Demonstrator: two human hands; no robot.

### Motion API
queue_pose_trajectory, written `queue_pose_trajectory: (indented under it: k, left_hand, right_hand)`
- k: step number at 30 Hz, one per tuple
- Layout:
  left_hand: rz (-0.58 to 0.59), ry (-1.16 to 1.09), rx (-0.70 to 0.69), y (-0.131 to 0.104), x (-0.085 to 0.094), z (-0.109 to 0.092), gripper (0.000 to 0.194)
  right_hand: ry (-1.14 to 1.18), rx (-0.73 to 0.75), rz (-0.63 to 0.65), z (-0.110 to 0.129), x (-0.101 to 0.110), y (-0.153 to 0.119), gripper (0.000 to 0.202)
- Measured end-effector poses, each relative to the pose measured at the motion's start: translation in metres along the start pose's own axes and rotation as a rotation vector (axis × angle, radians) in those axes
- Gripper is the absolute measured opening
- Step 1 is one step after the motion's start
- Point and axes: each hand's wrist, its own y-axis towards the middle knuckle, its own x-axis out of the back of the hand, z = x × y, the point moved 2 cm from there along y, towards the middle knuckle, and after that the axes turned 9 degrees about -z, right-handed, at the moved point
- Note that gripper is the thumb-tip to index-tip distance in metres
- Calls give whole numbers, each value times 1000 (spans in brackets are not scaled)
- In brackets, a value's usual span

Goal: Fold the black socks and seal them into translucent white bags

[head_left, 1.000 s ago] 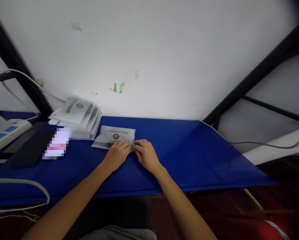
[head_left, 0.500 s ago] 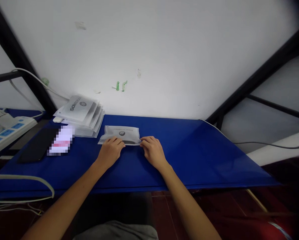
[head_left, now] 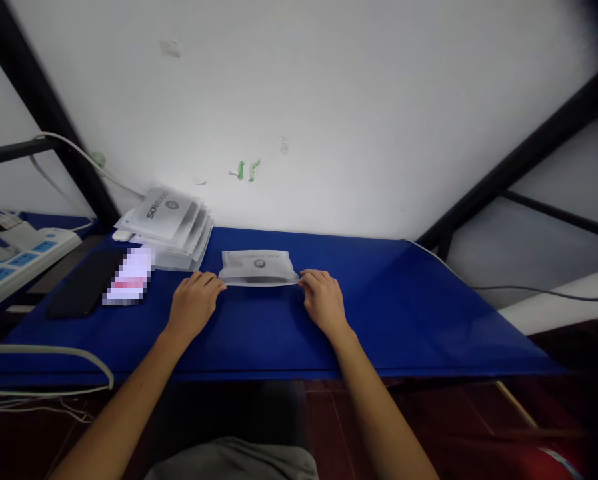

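Observation:
A translucent white plastic pouch (head_left: 257, 267) with a round dark logo lies on the blue tabletop in front of me, something dark showing inside it. My left hand (head_left: 195, 301) is closed at the pouch's near left corner, its fingertips pinching the edge. At the near right corner, my right hand (head_left: 323, 298) pinches the edge in the same way. Between the two hands the pouch's near edge runs nearly straight. A stack of similar pouches (head_left: 171, 220) sits to the left against the wall, with printed lettering on the top one.
Left of the stack's front are a black phone (head_left: 85, 283) and a blurred-out bright item (head_left: 129, 277). A white power strip (head_left: 29, 257) with plugs stands at far left. Cables loop near the left front edge. Black metal frame bars (head_left: 509, 157) slope at both sides.
My left hand has moved left along the near edge to the pouch's corner. The pouch and my right hand appear a little further right, and the view has shifted slightly.

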Motion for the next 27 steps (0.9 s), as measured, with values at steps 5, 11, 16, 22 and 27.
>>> queue_pose_trajectory:
  k: [5,11,16,22,27]
  left_hand:
    - [45,-78,43,-5,-5,2,24]
    - [117,-199,140,-11,-9,4,23]
    - [146,-201,176,-15,-14,4,30]
    - [171,-202,179,-17,-16,5,31]
    - [200,-197,165,-16,-15,3,30]
  right_hand:
    - [7,-22,33,-3,-4,-4,20]
    - [149,-56,70,-4,-6,-9,28]
    - [206,-93,35,0,-4,-8,31]
    - [214,-93,45,4,-4,-8,25]
    - [179,-78,65,4,-6,-9,24]
